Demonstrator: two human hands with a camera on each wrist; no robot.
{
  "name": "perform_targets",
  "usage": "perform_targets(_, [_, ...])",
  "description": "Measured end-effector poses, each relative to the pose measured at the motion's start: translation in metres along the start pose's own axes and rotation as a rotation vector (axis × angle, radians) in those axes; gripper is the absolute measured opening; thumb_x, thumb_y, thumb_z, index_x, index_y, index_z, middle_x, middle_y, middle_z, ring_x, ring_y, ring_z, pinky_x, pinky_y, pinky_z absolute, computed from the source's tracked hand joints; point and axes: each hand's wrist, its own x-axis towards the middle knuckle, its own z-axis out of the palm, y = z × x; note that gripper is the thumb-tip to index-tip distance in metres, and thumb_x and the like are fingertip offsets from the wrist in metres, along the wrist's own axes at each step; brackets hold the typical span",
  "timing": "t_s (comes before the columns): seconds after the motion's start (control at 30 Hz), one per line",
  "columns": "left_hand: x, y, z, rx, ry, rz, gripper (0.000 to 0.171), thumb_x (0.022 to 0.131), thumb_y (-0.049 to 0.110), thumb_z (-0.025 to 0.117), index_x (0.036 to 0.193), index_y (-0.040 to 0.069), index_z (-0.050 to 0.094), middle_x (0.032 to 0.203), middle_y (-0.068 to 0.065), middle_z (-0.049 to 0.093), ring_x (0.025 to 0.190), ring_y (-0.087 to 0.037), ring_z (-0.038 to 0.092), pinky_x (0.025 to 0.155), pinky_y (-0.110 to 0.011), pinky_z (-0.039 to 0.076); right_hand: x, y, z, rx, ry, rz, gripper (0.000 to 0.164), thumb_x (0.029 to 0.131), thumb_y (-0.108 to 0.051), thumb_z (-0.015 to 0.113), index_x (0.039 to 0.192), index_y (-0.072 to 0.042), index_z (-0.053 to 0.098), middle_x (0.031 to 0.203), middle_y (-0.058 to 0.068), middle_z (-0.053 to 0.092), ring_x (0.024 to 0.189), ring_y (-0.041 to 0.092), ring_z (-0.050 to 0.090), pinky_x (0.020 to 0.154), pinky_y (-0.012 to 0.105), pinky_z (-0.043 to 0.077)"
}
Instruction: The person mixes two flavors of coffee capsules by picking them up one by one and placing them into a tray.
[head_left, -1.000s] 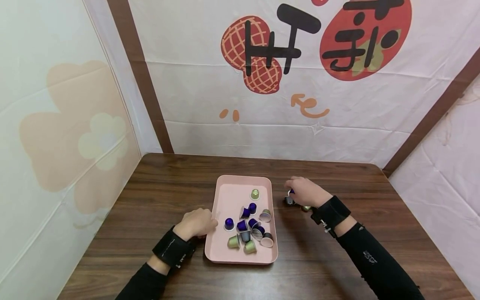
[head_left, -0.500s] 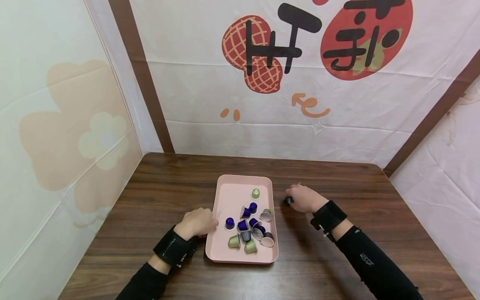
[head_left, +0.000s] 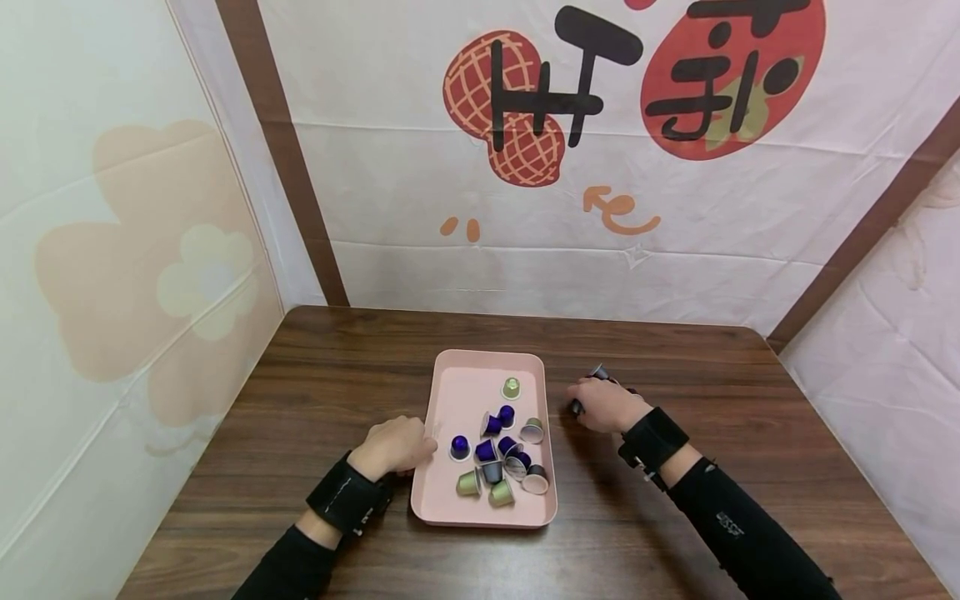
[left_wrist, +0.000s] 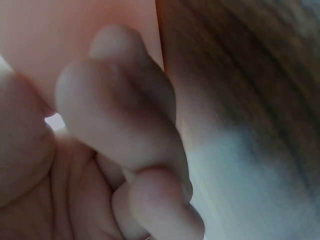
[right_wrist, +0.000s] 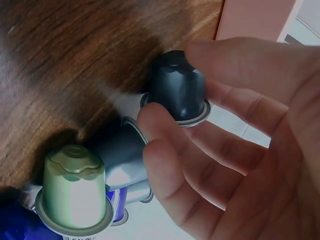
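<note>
My left hand (head_left: 393, 446) grips the left edge of a pink tray (head_left: 459, 392), its fingers curled close under the rim in the left wrist view. Several coffee capsules lie in the tray, among them a blue capsule (head_left: 460, 447) and a green capsule (head_left: 467, 483). To the right of the tray, my right hand (head_left: 606, 406) pinches a dark coffee capsule (right_wrist: 177, 92) between thumb and fingers, its rim facing down in the right wrist view. Beside those fingers are another dark capsule (right_wrist: 120, 157) and a pale green capsule (right_wrist: 75, 192).
A grey capsule (head_left: 599, 372) shows just beyond the right hand; the hand hides others there. Blue foil (right_wrist: 17, 220) shows at the corner of the right wrist view. The wooden table (head_left: 345, 358) ends at a printed cloth wall (head_left: 405, 275).
My right hand has shifted slightly left and nearer, and its fingers have come round the dark capsule. A grey capsule now shows behind it. The left hand and tray stay put.
</note>
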Motion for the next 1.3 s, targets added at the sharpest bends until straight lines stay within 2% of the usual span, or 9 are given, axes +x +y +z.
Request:
perform_targets(0.27, [0.0,-0.001,0.002,-0.004,-0.006,0.001,0.032,0.084,0.024,0.051,0.055,0.011,0.055,0.045,0.0,0.052,0.044,-0.015,0.05,0.048,-0.033,0.037,0.003,-0.002,0.008,0.036,-0.062,0.018,0.028,0.082,-0.011,0.07,0.109,-0.005,0.063,0.102,0.009,0.065,0.091,0.02,0.061,0.079,0.038,0.05])
perform_targets(0.43, [0.0,-0.002,0.002,-0.008,0.002,0.014,0.032,0.083,0.024,0.051,0.054,0.011,0.055,0.045,0.0,0.051,0.045,-0.015,0.049,0.048,-0.033,0.037,0.005,-0.006,0.011,0.004,-0.06,0.031,0.027,0.082,-0.015,0.072,0.106,-0.008,0.064,0.099,0.006,0.064,0.088,0.017,0.06,0.079,0.037,0.049])
perform_targets(0.63, [0.0,-0.002,0.001,-0.01,0.004,0.016,0.032,0.083,0.024,0.051,0.054,0.011,0.055,0.046,0.0,0.052,0.045,-0.015,0.049,0.048,-0.033,0.037,0.006,-0.012,0.014,0.02,-0.042,0.046,0.023,0.083,-0.02,0.071,0.102,-0.008,0.066,0.093,0.005,0.064,0.076,0.014,0.057,0.074,0.036,0.05])
perform_targets(0.97, [0.001,-0.002,0.002,-0.011,0.002,0.013,0.032,0.084,0.025,0.051,0.054,0.011,0.055,0.045,0.0,0.051,0.045,-0.015,0.049,0.048,-0.033,0.037,0.0,-0.017,0.015,-0.001,-0.006,-0.038,0.017,0.084,-0.017,0.07,0.098,-0.008,0.066,0.091,0.004,0.059,0.075,0.014,0.056,0.07,0.034,0.05])
perform_targets(1.13, [0.001,-0.002,0.002,-0.008,0.001,0.01,0.033,0.084,0.025,0.051,0.054,0.011,0.055,0.045,0.001,0.051,0.045,-0.015,0.049,0.049,-0.032,0.037,-0.002,-0.024,0.008,0.012,0.017,-0.052,0.015,0.085,-0.017,0.068,0.098,-0.009,0.065,0.088,0.003,0.058,0.071,0.013,0.053,0.066,0.032,0.049])
perform_targets(1.3, [0.002,-0.001,0.002,-0.005,0.001,0.006,0.033,0.084,0.025,0.051,0.054,0.011,0.055,0.045,0.0,0.051,0.045,-0.015,0.049,0.048,-0.033,0.037,-0.005,-0.034,-0.002,0.016,0.077,-0.109,0.019,0.086,-0.015,0.065,0.102,-0.005,0.065,0.089,0.005,0.057,0.067,0.011,0.051,0.062,0.029,0.047])
